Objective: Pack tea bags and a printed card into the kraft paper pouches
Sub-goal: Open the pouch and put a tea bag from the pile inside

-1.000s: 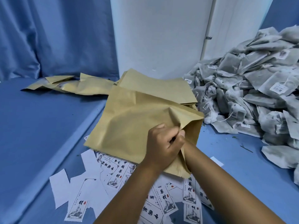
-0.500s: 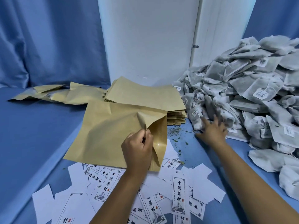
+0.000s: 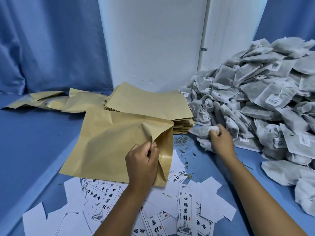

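A kraft paper pouch (image 3: 109, 143) lies flat on the blue surface with its mouth toward the right. My left hand (image 3: 142, 161) pinches the upper lip of that mouth and holds it lifted apart. My right hand (image 3: 219, 140) is closed on a grey tea bag (image 3: 202, 131) at the near edge of a big heap of tea bags (image 3: 259, 103) on the right. Printed cards (image 3: 185, 213) with black characters lie scattered in front of the pouch, partly under my forearms.
A stack of flat kraft pouches (image 3: 144, 101) sits behind the held one, against a white panel (image 3: 153, 40). More pouches (image 3: 51, 101) lie at the back left, by a blue curtain (image 3: 51, 43). Loose tea crumbs (image 3: 180, 139) dot the blue table (image 3: 30, 142).
My right hand left the pouch mouth, reached right to the heap, and has closed on a tea bag. My left hand keeps holding the pouch lip.
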A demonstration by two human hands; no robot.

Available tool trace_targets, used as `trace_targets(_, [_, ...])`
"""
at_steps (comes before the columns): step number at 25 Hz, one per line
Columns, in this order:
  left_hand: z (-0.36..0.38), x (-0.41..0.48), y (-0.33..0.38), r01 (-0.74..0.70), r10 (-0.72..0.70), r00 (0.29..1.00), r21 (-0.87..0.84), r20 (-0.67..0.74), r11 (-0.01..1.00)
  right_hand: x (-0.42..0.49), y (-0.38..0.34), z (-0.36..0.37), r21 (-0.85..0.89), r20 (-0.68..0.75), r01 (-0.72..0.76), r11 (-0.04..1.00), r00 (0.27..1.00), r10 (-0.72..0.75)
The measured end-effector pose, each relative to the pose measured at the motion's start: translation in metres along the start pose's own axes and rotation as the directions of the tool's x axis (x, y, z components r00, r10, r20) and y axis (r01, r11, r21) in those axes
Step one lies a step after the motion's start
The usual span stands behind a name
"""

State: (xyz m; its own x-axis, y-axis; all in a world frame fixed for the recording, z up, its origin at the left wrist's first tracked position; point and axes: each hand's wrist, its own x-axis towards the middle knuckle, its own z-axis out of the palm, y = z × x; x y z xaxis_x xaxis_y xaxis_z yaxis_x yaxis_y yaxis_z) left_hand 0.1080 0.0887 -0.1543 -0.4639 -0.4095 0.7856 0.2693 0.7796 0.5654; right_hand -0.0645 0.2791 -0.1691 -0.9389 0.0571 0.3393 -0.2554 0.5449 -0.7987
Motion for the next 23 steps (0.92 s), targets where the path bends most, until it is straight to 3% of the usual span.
trace_targets(1, [0.000,0.000,0.000,0.001,-0.001,1.000,0.008,0.001,1.000,0.000,-0.002,-0.003,0.060,-0.017,-0.046,0.997,0.999,0.047])
trace_targets(2, [0.000,-0.001,0.000,0.004,-0.004,1.000,0.012,0.004,1.000,-0.001,-0.004,-0.005,-0.026,-0.013,-0.068,0.997,0.998,0.068])
trace_targets(5, [0.000,-0.004,-0.001,0.012,-0.012,1.000,0.011,0.008,1.000,-0.002,0.003,-0.011,-0.478,0.090,-0.072,0.876,0.987,0.130])
trace_targets(10, [-0.001,-0.004,-0.003,0.025,-0.026,1.000,0.020,0.018,0.999,-0.011,-0.007,0.006,-0.462,0.327,0.209,0.862,0.944,-0.053])
trace_targets(13, [-0.002,-0.005,-0.003,0.028,-0.028,0.999,0.017,0.021,0.999,-0.021,-0.001,0.021,-0.591,0.408,0.292,0.752,0.912,-0.034])
trace_targets(14, [-0.003,-0.005,-0.004,0.027,-0.027,0.999,0.017,0.020,0.999,-0.020,0.002,0.022,-0.585,0.366,0.307,0.751,0.926,-0.094])
trace_targets(16, [-0.002,-0.005,-0.004,0.029,-0.030,0.999,0.019,0.017,0.999,-0.016,0.005,0.019,-0.406,0.226,0.271,0.873,0.955,-0.191])
trace_targets(18, [-0.002,-0.004,-0.004,0.035,-0.035,0.999,0.017,0.014,0.999,-0.012,0.001,0.007,-0.096,0.038,0.119,0.988,0.992,-0.116])
trace_targets(19, [-0.002,-0.004,-0.005,0.035,-0.036,0.999,0.014,0.014,0.999,-0.009,-0.001,-0.001,0.024,-0.099,0.111,0.994,0.989,-0.108])
trace_targets(21, [-0.002,-0.004,-0.005,0.032,-0.032,0.999,0.012,0.017,0.999,-0.003,0.002,-0.015,-0.073,-0.348,0.174,0.982,0.918,-0.189])
trace_targets(23, [-0.002,-0.004,-0.005,0.032,-0.032,0.999,0.019,0.020,0.999,0.001,0.012,-0.021,-0.229,-0.378,0.105,0.968,0.907,-0.188])
